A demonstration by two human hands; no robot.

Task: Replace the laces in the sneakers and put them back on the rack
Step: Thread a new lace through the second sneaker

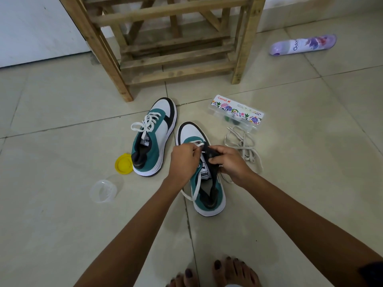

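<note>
Fingers (pixel 194 151) of both hands pinch the limp white lace (pixel 195 188) at its stiff tip; sneaker (pixel 204 183) just beneath.

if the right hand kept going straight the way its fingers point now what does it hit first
Probably the left hand: the right hand points left across the near sneaker, its fingertips almost meeting the left's over the white lace. Depth is unclear.

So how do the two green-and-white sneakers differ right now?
The far green-and-white sneaker is fully laced, its white lace tied, and nobody touches it. The near green-and-white sneaker is only partly laced, its white lace trailing loose, with the left hand and right hand working on it. Both stand upright on the tiled floor.
</note>
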